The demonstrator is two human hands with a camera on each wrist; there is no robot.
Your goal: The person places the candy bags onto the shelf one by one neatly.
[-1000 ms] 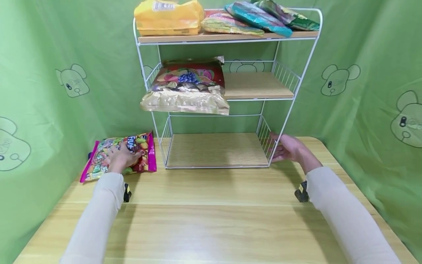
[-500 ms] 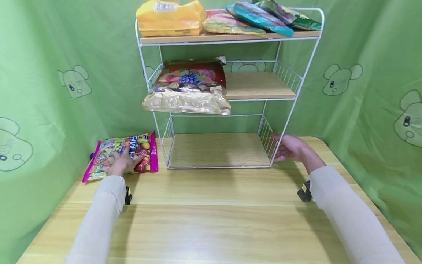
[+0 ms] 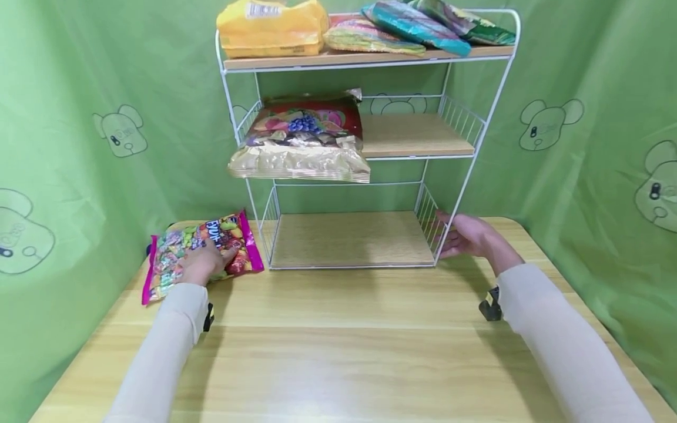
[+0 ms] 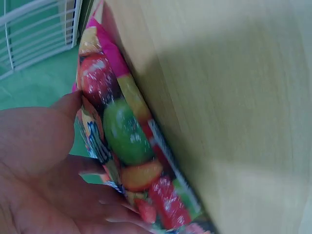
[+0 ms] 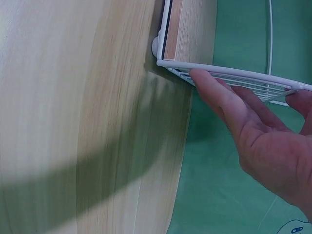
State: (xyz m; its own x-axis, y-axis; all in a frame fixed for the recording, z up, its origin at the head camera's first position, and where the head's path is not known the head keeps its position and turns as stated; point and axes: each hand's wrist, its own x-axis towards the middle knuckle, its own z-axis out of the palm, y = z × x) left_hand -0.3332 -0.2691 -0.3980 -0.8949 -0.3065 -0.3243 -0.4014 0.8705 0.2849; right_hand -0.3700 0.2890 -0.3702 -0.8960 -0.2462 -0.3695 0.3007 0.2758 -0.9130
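My left hand (image 3: 203,262) lies on a pink-edged bag of fruit candy (image 3: 240,245) on the table, left of a white three-tier wire rack (image 3: 353,268). Its fingers spread over the printed top, and the left wrist view has the thumb touching near one end of the bag (image 4: 127,131). On the other side, my right hand (image 3: 471,236) is at the rack's lower right side. In the right wrist view its extended fingers (image 5: 214,92) touch the white wire side panel (image 5: 234,72), and the thumb is near the panel's rear end.
A red and gold bag (image 3: 301,147) lies on the middle shelf, its gold end jutting past the front edge. On the top shelf are a yellow bag (image 3: 272,29), a teal bag (image 3: 415,27) and other packets. Green cloth (image 3: 58,176) surrounds the wooden table (image 3: 338,352).
The candy bag has slid a little right and towards me under my left hand, turning slightly, its pink right end now nearer the rack. The right hand stays at the rack's side.
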